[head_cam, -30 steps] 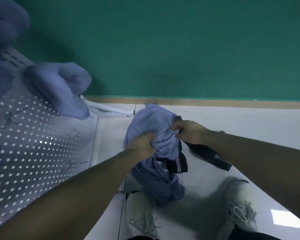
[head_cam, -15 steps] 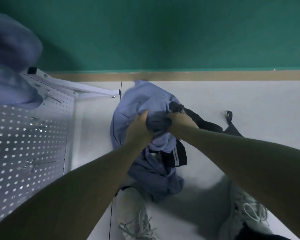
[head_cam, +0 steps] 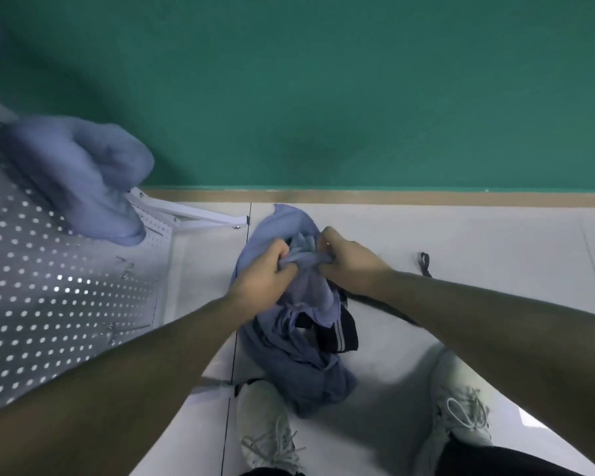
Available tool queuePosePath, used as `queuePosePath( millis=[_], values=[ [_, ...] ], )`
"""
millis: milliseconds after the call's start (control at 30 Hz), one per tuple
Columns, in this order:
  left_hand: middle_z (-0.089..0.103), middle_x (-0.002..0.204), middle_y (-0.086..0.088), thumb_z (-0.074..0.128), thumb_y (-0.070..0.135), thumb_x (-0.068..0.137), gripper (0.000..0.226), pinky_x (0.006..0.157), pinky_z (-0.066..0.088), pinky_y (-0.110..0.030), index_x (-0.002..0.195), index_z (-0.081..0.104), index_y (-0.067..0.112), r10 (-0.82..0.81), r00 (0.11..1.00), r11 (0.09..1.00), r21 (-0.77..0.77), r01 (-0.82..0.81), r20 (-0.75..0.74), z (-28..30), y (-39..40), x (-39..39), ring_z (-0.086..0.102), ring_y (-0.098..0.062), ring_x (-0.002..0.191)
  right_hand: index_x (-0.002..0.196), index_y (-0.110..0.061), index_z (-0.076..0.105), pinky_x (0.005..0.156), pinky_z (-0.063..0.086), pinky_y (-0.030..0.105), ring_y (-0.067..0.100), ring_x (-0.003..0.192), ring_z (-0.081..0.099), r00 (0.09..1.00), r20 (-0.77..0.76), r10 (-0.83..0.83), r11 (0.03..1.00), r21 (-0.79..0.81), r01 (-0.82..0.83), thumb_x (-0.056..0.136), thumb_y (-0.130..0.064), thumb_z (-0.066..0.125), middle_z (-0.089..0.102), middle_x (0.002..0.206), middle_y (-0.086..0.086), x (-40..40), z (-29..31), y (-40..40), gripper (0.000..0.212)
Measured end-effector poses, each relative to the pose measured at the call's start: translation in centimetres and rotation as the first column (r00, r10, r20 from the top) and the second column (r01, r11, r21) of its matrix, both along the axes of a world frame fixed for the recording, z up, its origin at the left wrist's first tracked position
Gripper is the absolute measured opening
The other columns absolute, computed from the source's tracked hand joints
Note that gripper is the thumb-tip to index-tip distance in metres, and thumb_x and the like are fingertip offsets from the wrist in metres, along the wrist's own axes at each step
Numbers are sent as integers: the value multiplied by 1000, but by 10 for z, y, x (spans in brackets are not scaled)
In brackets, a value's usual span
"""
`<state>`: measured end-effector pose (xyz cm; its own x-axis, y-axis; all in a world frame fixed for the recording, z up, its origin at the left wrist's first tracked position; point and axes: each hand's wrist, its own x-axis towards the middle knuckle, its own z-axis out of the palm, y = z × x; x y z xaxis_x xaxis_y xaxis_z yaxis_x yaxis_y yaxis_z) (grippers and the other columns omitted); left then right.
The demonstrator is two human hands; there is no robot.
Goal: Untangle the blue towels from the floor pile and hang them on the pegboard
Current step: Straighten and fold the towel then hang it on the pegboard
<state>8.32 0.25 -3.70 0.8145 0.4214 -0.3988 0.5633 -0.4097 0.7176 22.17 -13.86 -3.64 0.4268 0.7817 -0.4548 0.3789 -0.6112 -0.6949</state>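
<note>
Head view: the left hand (head_cam: 260,276) and right hand (head_cam: 349,261) each grip a bunched fold of one blue towel (head_cam: 299,290), knuckles nearly touching. More towels hang below them toward the floor (head_cam: 478,242), tangled with dark cloth (head_cam: 340,333). Left of the left hand, another towel (head_cam: 83,173) hangs on the pegboard (head_cam: 49,286).

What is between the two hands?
In the head view, a bunched stretch of blue towel runs between the left hand and the right hand; both grip it.

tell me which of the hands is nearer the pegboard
Left. The left hand grips the blue towel on the pegboard side; the right hand grips it farther away.
</note>
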Motion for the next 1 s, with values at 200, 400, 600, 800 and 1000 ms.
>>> queuePosePath(
  millis=[200,400,600,800,1000],
  values=[
    [32,66,5,42,-5,94,34,52,26,-20,72,33,19,284,937,950,-193,-247,201,84,-17,1,28,-2,54,124,-34,48,81,52,32,16,92,64,986,-159,45,999,1,-45,88,-23,70,65,104,-9,-14,57,-8,44],
    [31,53,15,45,-9,85,36,48,23,-19,65,33,19,449,854,879,-300,-369,264,135,-23,-16,28,-3,51,87,-40,53,88,52,37,25,94,65,999,-17,-50,998,-26,50,98,-29,53,69,99,0,-22,98,-27,15],
    [32,64,5,48,-11,87,38,49,27,-15,70,34,19,569,704,823,-309,-477,426,186,-24,-25,29,2,49,87,-18,62,81,50,39,22,79,63,931,-235,-278,926,191,325,98,-22,59,69,83,4,-31,150,-29,12],
    [43,69,5,45,-16,89,35,51,35,-10,80,41,18,443,763,896,-255,-363,470,229,-46,-42,40,6,50,87,-14,61,71,49,15,6,75,60,917,-368,-153,927,268,263,95,-10,63,65,88,-5,-55,206,-43,9],
    [49,79,-6,48,-12,88,33,66,40,-28,84,45,21,358,762,934,-210,-290,540,264,-62,-63,46,-14,74,89,-15,53,75,46,31,18,83,57,862,-502,-68,904,335,266,97,-11,63,61,88,7,-87,243,-57,13]
  ],
)
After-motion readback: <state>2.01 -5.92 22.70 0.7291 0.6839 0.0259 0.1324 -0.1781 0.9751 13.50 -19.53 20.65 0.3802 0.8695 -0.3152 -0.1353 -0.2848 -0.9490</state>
